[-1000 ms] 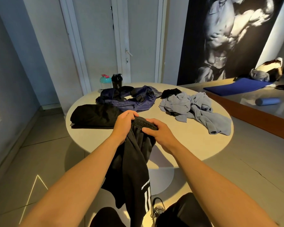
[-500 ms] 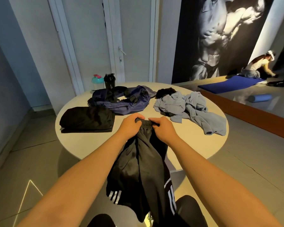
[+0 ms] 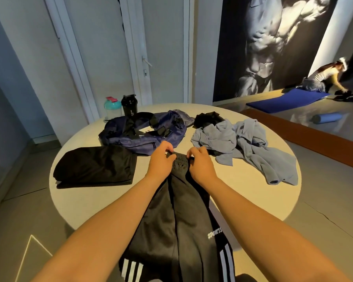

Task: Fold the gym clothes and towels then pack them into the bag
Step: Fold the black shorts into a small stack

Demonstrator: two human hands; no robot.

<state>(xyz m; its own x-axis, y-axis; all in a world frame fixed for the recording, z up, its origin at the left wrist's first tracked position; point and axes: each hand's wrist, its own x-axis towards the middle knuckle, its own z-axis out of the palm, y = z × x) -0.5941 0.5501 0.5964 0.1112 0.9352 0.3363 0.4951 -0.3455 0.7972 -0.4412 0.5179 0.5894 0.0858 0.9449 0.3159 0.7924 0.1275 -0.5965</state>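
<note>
Left hand [image 3: 161,160] and right hand [image 3: 201,162] each pinch waistband of black shorts [image 3: 179,216]; shorts drape from table [image 3: 222,192] near edge toward viewer. Folded black garment [image 3: 96,165] at left; navy bag [image 3: 145,132] behind hands; grey-blue towels [image 3: 247,143] crumpled at right.

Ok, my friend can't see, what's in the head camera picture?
The left hand and right hand pinch the waistband of black striped shorts draped off a round table. Also there: a folded black garment, a navy bag, crumpled blue-grey clothes.
</note>
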